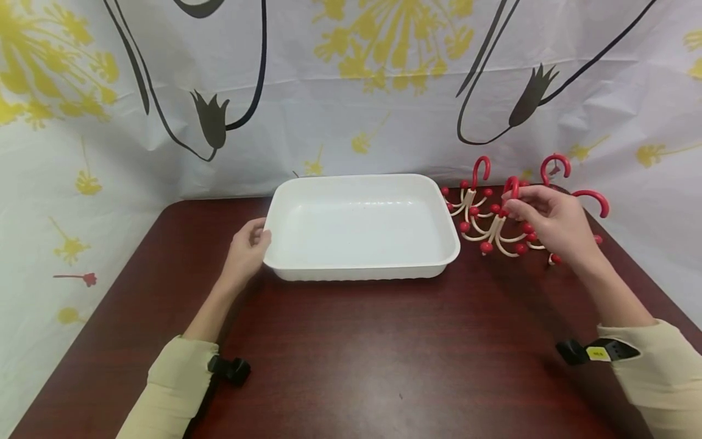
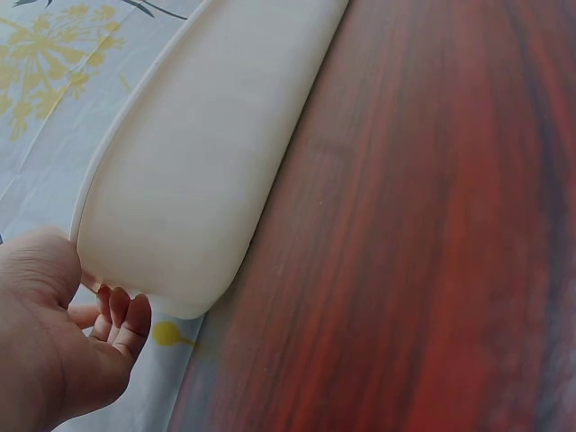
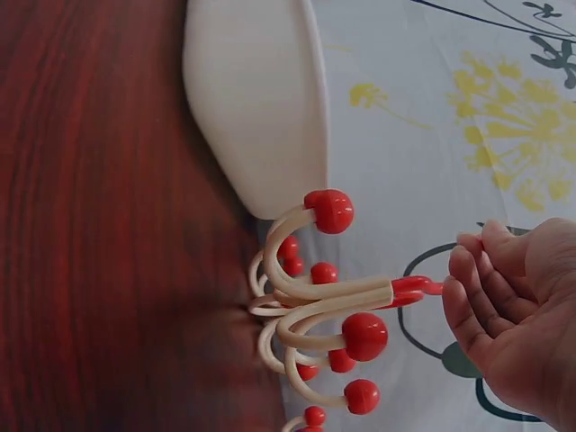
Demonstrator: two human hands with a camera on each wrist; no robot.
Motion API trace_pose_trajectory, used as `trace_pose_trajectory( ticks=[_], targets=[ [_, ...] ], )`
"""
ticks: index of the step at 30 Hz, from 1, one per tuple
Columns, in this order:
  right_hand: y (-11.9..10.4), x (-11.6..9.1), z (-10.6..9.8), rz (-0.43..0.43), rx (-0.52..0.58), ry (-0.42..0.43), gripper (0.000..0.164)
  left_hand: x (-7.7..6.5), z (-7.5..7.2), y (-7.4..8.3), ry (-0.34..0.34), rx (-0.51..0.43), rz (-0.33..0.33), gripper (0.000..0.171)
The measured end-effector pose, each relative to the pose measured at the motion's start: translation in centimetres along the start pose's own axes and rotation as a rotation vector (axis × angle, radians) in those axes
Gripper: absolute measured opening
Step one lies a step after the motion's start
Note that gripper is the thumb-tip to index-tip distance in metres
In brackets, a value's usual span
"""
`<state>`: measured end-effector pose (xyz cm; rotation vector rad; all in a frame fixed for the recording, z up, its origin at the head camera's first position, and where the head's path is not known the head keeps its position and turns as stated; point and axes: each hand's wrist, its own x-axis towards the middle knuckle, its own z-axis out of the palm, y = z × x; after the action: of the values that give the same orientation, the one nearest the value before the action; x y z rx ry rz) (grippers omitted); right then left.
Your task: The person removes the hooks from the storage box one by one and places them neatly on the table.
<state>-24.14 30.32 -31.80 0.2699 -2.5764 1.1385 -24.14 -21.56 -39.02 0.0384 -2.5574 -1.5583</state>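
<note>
A white rectangular tray [image 1: 359, 235] stands towards the back of the table. At its left end my left hand [image 1: 245, 251] holds the rim, thumb over the edge and fingers curled at the outer wall [image 2: 171, 207]. My right hand [image 1: 556, 222] pinches the red hooked top of a multi-arm hook hanger [image 1: 498, 229], just right of the tray. This hanger has cream curved arms tipped with red balls [image 3: 364, 337]. In the right wrist view the fingers [image 3: 461, 306] partly hide its red hook.
More hangers of the same kind cluster around the held one, such as one with a red hook [image 1: 482, 167] at the tray's right corner and another hook [image 1: 595, 198] farther right. A flower-patterned white cloth [image 1: 307, 103] hangs behind the dark red wooden table [image 1: 356, 353].
</note>
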Motion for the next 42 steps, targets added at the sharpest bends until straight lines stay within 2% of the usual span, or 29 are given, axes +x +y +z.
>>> trace_pose_trajectory(
  ticks=[13, 23, 36, 42],
  targets=[
    [1.0, -0.7, 1.0, 0.012, -0.018, -0.026, 0.033, 0.0, 0.1, -0.1, -0.001, 0.001, -0.009, 0.046],
    [1.7, -1.2, 1.0, 0.037, -0.034, -0.075, 0.036, 0.2, 0.1, 0.0, 0.002, 0.007, -0.008, 0.046],
    [2.3, -1.5, -0.1, 0.078, 0.000, -0.128, 0.041, 0.2, 0.1, 0.0, -0.018, 0.010, -0.028, 0.047],
    [2.4, -1.1, -1.1, 0.078, -0.006, -0.111, 0.040, 0.2, -0.1, 0.1, -0.025, 0.017, -0.030, 0.047]
  ],
)
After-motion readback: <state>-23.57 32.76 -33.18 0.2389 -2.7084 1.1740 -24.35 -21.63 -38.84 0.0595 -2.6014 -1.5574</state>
